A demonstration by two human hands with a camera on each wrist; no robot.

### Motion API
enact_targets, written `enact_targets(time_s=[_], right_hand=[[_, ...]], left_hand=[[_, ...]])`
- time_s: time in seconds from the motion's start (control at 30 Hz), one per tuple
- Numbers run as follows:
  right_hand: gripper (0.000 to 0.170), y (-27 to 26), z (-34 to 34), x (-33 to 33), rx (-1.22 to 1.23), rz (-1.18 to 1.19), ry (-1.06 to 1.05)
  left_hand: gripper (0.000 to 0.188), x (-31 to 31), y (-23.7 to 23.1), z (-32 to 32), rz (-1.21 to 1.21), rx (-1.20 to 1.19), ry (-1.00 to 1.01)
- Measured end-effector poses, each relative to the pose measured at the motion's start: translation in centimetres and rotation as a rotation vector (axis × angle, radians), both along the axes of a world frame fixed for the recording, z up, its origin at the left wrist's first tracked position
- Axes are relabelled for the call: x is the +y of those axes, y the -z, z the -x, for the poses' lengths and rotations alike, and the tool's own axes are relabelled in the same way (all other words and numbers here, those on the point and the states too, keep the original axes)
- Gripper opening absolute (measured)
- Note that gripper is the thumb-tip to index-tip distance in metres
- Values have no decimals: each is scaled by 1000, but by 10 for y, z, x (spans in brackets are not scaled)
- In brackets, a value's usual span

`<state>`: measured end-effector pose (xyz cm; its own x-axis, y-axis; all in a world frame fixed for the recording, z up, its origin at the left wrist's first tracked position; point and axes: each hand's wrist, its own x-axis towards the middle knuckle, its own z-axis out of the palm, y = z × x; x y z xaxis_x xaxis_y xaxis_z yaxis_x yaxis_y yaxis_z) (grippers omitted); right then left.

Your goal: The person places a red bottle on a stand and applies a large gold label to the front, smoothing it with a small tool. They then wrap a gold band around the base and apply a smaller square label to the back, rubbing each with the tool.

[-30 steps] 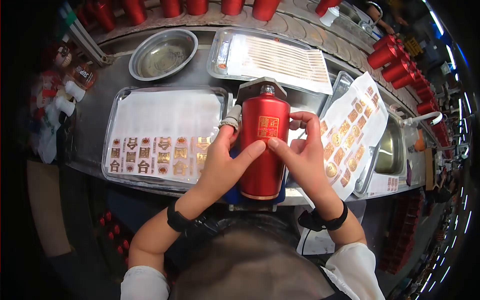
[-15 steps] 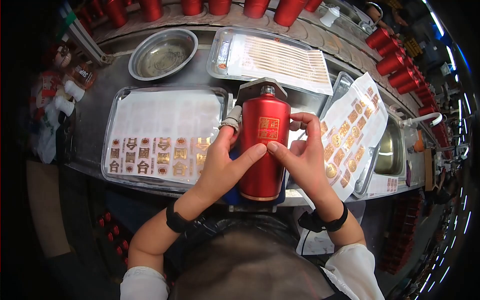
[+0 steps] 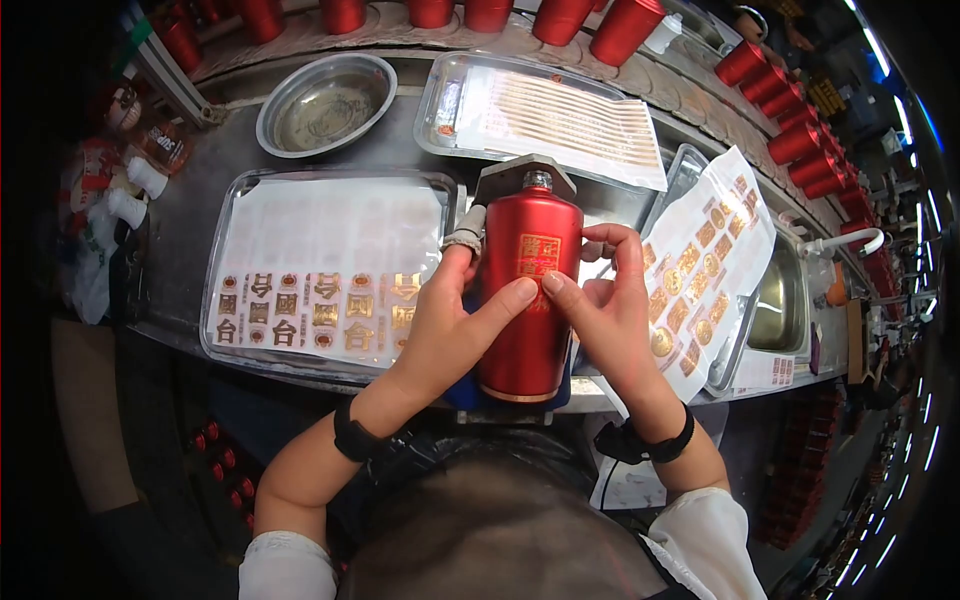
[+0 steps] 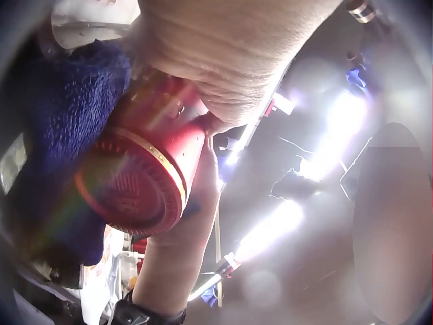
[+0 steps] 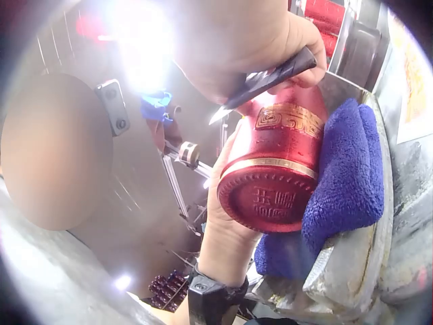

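Observation:
A red bottle [image 3: 525, 350] with a bare dark neck lies tilted on a blue towel [image 5: 348, 169] over a support. My left hand [image 3: 445, 310] grips its left side, the index finger wrapped in a pale finger cover [image 3: 465, 235]. My right hand [image 3: 610, 315] holds the other side. Both thumbs press on the front, at the lower part of a gold square decal [image 3: 540, 246] with characters. Tucked in the right hand is a dark-handled tool [image 5: 270, 80] with a pointed metal tip. Embossed characters show on the bottle's base in the right wrist view.
A tray [image 3: 212, 260] with a sheet of gold decals stands left, another tray [image 3: 428, 120] with striped strips behind. A decal sheet [image 3: 735, 225] lies on a tray at right. A metal bowl [image 3: 330, 105] sits back left. Red bottles [image 3: 625, 30] line the conveyor behind.
My right thumb has moved up over the lower part of the gold decal, which sits slightly turned. Both hands stay on the bottle. The red bottles on the rear conveyor have shifted.

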<state>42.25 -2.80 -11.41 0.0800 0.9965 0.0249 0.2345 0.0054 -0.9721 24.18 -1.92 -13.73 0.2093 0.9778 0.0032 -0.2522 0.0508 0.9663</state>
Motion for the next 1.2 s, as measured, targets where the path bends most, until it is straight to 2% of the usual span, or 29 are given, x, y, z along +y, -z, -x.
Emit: enact_targets(time_s=[0.03, 0.13, 0.23, 0.33, 0.43, 0.73, 1.2], right_hand=[[58, 0, 0, 0, -1, 2, 2], [58, -4, 0, -1, -38, 21, 1], [57, -6, 2, -1, -32, 30, 1], [56, -3, 1, -1, 7, 14, -7], [53, -3, 4, 0, 23, 11, 16], [52, 1, 3, 2, 6, -4, 16], [54, -2, 4, 2, -16, 2, 18]], left_hand=[[48, 1, 2, 1, -15, 18, 0], [67, 1, -2, 6, -3, 83, 92], [68, 2, -4, 5, -6, 53, 85], [50, -1, -6, 0, 13, -24, 0], [64, 2, 0, 6, 23, 59, 72], [54, 2, -2, 2, 43, 23, 30], [56, 1, -3, 3, 29, 18, 36]])
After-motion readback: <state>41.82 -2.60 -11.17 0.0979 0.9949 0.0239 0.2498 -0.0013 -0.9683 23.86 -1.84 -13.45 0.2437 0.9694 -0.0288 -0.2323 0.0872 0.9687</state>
